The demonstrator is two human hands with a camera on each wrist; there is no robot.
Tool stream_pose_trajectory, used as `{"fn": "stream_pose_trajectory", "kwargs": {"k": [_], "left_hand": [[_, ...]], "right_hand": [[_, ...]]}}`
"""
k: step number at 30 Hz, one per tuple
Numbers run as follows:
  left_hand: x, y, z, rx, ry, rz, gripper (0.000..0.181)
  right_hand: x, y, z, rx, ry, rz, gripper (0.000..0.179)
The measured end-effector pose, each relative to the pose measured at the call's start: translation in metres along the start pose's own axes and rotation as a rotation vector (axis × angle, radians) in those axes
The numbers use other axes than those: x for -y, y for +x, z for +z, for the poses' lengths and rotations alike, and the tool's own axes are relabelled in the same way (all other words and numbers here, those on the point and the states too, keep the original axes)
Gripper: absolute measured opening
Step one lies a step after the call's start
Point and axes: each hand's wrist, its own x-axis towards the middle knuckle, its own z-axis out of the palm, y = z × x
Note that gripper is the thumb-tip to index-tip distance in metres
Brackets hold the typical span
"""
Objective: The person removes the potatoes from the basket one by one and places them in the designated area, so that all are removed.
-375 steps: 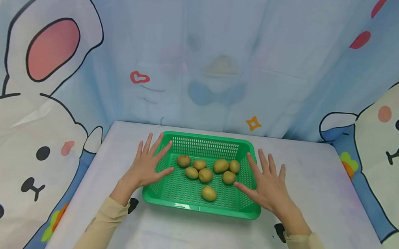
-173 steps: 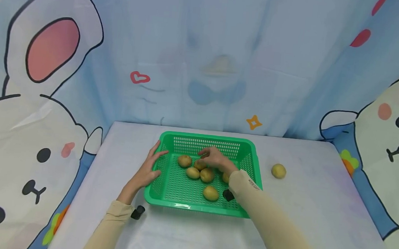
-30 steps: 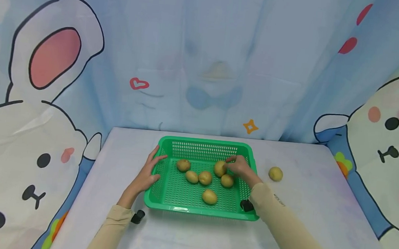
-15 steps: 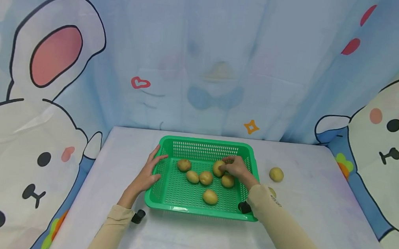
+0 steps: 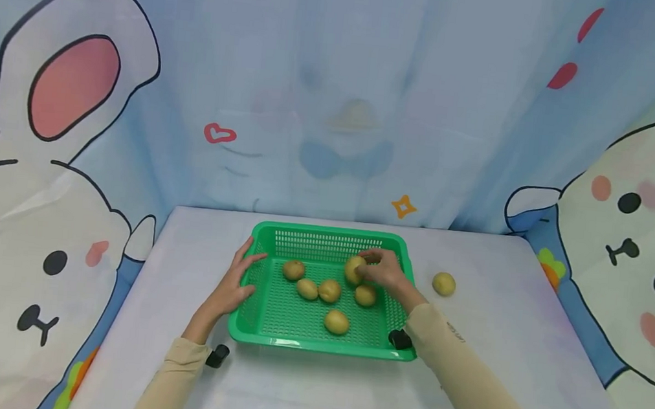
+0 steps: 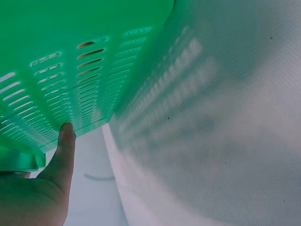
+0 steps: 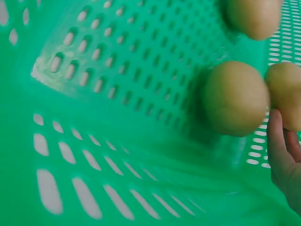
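Note:
A green plastic basket (image 5: 263,336) with perforated walls holds several yellow-brown potatoes. My right hand (image 5: 384,274) reaches in over its right side and pinches a potato (image 5: 353,269) between thumb and fingers. In the right wrist view, that potato (image 7: 288,87) sits at the fingertips at the right edge. Another potato (image 7: 237,99) lies close beside it. My left hand (image 5: 226,292) rests at the basket's left rim, thumb and forefinger reaching over it. In the left wrist view, a straight finger of the left hand (image 6: 59,169) lies against the outer wall (image 6: 87,89).
Outside the basket, to its right, one potato (image 5: 444,284) lies on the white-covered table (image 5: 299,390). The right sleeve (image 5: 454,358) crosses the basket's front right corner. Cartoon-printed cloth (image 5: 351,70) hangs behind the table and at both sides.
Potatoes were taken from the basket to the table on the right. My right hand closed on another and raised it slightly. A second table potato, partly visible half a second ago, is now hidden.

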Motion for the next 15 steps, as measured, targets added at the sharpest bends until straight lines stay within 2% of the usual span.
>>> {"fn": "stream_pose_trajectory", "kwargs": {"k": [7, 15], "left_hand": [[-0.001, -0.001, -0.001, -0.011, 0.006, 0.001, 0.075], [-0.001, 0.000, 0.002, -0.022, -0.008, -0.005, 0.073]], "right_hand": [[0.026, -0.010, -0.012, 0.057, 0.077, -0.023, 0.042], [0.044, -0.019, -0.042, 0.071, 0.054, -0.060, 0.049]]}}
